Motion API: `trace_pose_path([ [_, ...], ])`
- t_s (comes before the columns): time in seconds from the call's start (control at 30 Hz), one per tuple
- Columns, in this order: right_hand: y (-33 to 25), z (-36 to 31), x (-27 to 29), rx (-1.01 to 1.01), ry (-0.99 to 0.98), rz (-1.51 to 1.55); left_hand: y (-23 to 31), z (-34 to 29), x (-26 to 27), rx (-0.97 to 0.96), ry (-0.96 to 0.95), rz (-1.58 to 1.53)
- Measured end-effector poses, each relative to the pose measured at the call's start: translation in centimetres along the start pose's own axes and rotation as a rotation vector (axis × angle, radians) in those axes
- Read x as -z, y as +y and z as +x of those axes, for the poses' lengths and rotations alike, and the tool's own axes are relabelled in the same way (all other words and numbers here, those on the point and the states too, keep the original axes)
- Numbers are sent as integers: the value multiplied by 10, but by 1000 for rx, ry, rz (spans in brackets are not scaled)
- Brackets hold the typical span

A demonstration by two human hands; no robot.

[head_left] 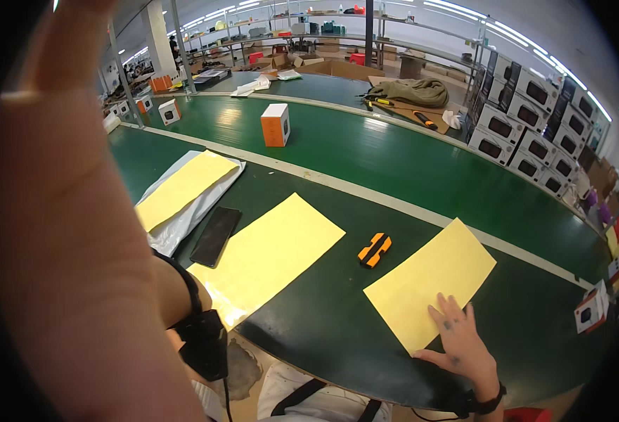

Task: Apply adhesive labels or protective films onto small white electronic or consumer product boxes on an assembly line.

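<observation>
My right hand (459,340) lies flat with fingers spread on the near corner of a yellow sheet (429,274), at the right of the dark green table. Large and blurred, my left hand (77,211) is raised close to the camera and fills the left side. Most of its fingers are out of sight. An orange and black small tool (375,250) rests left of that sheet. Further left is a second yellow sheet (281,243), with a black phone (216,237) over its left edge. Another yellow sheet (186,186) lies on a grey-white plastic bag (232,171).
Beyond a pale strip runs a green conveyor belt (365,155) with an upright orange and white box (275,125). Boxes (527,112) are stacked at the far right. A small white box (591,309) stands at the right edge. Cloth (411,93) and a cutter (424,120) lie beyond the belt.
</observation>
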State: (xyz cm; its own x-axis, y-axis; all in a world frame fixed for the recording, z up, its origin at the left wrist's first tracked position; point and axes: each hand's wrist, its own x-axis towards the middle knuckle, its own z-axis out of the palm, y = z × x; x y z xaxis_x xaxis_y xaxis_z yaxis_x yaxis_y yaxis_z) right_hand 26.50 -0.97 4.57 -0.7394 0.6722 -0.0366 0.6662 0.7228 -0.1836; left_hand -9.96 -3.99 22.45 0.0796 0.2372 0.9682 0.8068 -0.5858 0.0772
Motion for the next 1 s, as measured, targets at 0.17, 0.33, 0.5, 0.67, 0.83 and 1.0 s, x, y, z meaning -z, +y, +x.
trace_pose_path([
  [0.17,11,0,-35,3,-5,92,16,-7,-17,-29,-1,-52],
  [0.33,0,3,-46,42,56,112,18,-71,-50,359,-599,-40],
  [0.5,-2,1,-50,9,234,129,23,-158,-102,636,-1206,-379],
  [0.67,-5,1,-38,1,478,-35,25,-189,-137,1144,-1118,-700],
  [0.83,-18,1,-20,-34,662,-169,38,-192,-133,1458,-928,-1309],
  [1.0,-41,20,-20,4,696,-137,70,-201,-119,1228,-711,-1532],
])
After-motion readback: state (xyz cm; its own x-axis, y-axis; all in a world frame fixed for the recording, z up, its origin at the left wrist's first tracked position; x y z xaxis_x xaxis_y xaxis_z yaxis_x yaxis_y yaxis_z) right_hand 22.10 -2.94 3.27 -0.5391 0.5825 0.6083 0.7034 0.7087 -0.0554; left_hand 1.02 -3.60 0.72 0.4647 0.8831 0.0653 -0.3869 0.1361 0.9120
